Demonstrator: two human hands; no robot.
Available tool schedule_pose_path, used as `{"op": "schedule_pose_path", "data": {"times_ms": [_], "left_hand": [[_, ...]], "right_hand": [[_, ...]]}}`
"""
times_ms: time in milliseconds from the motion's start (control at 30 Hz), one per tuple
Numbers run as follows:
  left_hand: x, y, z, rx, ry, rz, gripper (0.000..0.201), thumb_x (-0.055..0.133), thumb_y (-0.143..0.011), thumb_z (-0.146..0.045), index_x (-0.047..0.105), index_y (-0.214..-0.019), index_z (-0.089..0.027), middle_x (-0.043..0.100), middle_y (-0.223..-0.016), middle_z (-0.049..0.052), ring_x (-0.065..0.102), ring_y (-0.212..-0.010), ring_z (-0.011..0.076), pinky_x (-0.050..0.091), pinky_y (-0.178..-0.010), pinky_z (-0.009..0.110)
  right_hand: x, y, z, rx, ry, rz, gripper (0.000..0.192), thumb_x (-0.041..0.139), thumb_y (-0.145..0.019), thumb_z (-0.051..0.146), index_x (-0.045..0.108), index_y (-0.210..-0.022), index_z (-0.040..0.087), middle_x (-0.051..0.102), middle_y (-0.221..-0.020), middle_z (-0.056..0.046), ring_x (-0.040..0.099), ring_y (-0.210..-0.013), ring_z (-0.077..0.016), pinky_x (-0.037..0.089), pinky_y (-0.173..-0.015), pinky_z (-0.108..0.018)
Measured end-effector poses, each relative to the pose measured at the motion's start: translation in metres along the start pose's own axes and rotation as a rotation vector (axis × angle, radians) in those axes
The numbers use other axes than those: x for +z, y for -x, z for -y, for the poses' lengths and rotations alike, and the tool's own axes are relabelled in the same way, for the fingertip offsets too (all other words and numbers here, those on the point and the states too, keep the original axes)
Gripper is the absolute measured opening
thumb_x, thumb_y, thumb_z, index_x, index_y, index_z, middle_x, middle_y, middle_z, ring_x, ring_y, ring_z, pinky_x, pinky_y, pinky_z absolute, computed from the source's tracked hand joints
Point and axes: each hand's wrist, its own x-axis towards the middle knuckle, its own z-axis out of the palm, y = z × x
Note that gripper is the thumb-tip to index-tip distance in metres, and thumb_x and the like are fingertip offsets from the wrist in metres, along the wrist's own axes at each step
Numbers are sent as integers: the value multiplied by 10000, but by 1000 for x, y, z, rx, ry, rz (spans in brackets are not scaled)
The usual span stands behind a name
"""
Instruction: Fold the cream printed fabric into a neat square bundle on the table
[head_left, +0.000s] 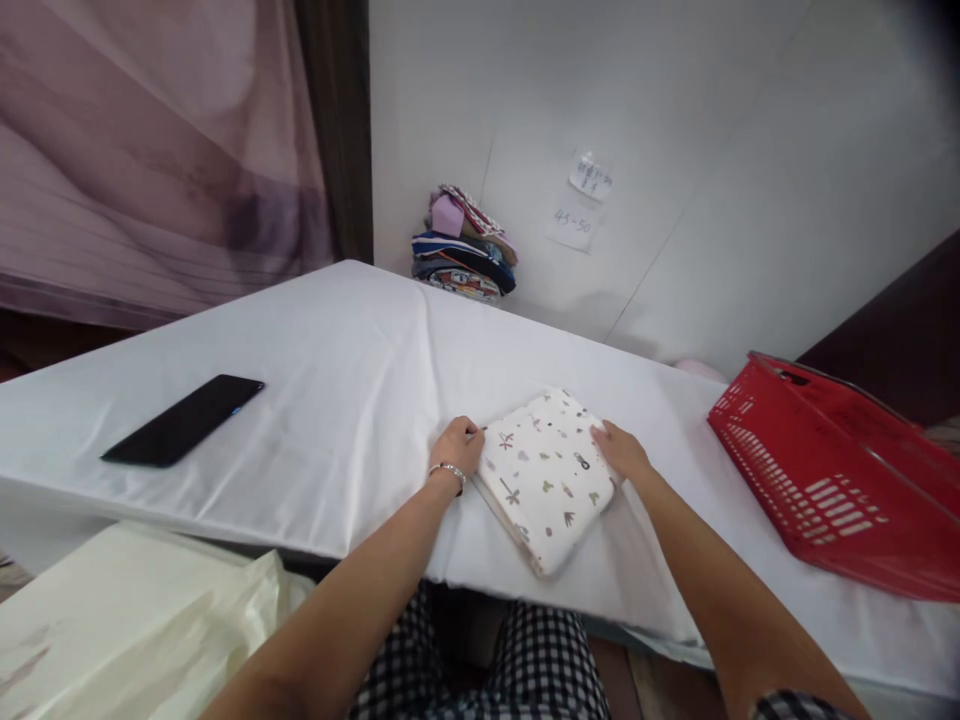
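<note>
Nearest me are my checked trousers (525,660) and, at my left, a pale plastic bag (135,620) lying below the edge of the surface (337,360), which is covered in white cloth. Both my forearms reach forward over that edge. My left hand (459,443), with a bracelet (448,470) at the wrist, is curled with its fingertips touching the left edge of a folded cloth (547,478), white with small printed figures. My right hand (621,450) lies fairly flat with its fingers resting on the cloth's far right corner. Neither hand lifts it; the cloth lies flat on the surface between my 2 hands, close to the near edge. Farther left a black phone (184,420) lies face down, well apart from the cloth. To the right a red basket (832,470) sits tilted on the surface. At the far corner a stack of folded clothes (463,245) leans against the wall, near 2 paper notes (581,200) stuck there.
</note>
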Motion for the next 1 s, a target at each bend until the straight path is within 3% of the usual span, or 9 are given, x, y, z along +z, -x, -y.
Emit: {"op": "schedule_pose_path", "data": {"times_ms": [167, 300, 400, 567, 667, 733, 833, 933, 1000], "left_hand": [[-1, 0, -2, -11, 10, 4, 84, 486, -789, -295, 539, -774, -231, 635, -833, 1, 574, -768, 156, 397, -657, 251], [-1, 0, 0, -8, 1, 0, 88, 487, -784, -303, 535, -772, -230, 635, -844, 4, 573, -766, 158, 393, -655, 255], [-1, 0, 1, -2, -7, -19, 87, 486, -779, -300, 530, -760, -227, 631, -829, 5, 566, -753, 158, 386, -653, 256], [-1, 1, 2, 15, -19, -19, 96, 486, -773, -284, 531, -714, -223, 618, -759, -8, 548, -703, 149, 374, -620, 248], [-2, 2, 1, 16, -20, -2, 96, 499, -769, -281, 533, -704, -220, 617, -743, -17, 542, -691, 140, 371, -607, 240], [-3, 2, 1, 14, -15, 2, 92, 504, -767, -278, 533, -704, -218, 615, -736, -19, 539, -684, 136, 368, -600, 236], [-2, 2, 1, 12, -5, 6, 88, 505, -760, -269, 528, -694, -216, 612, -727, -17, 535, -677, 135, 367, -593, 237], [-2, 2, 1, 6, 14, 6, 81, 501, -757, -264, 526, -695, -217, 608, -714, -20, 534, -667, 133, 368, -592, 236], [-2, 2, 1, 10, 31, 1, 70, 502, -758, -260, 528, -709, -218, 609, -711, -23, 538, -664, 129, 371, -595, 232]], "right_hand": [[10, 43, -47, 144, -310, -116, 606, 464, -790, 523, 470, -1282, 170, 518, -1284, -105, 514, -1125, -255, 421, -927, -362], [20, 48, -41, 286, -717, -108, 728, 580, -712, 460, 366, -1351, 186, 510, -1274, -114, 619, -906, -212, 535, -661, -283], [16, 29, -24, 287, -831, -131, 726, 590, -697, 318, 340, -1361, 167, 536, -1241, -117, 619, -929, -211, 539, -667, -273], [1, -14, 3, 157, -505, -213, 634, 440, -764, 236, 309, -1373, 118, 483, -1307, -131, 566, -1061, -220, 504, -810, -311], [0, -24, 19, 120, -364, -192, 560, 436, -745, 196, 437, -1300, 123, 488, -1301, -128, 485, -1168, -252, 422, -937, -345], [3, -20, 34, 53, -296, -196, 514, 442, -747, 187, 491, -1257, 154, 436, -1354, -102, 361, -1273, -254, 318, -1030, -363], [9, -2, 66, -198, -70, -187, 488, 412, -817, 238, 438, -1298, 157, 299, -1448, -78, 181, -1356, -224, 157, -1099, -377], [17, 13, 103, -409, 34, -92, 485, 348, -881, 306, 368, -1337, 143, 294, -1450, -102, 180, -1354, -223, 111, -1095, -410], [22, 16, 126, -456, 32, -45, 459, 331, -893, 316, 382, -1317, 149, 342, -1421, -108, 229, -1332, -228, 150, -1075, -415]]}}
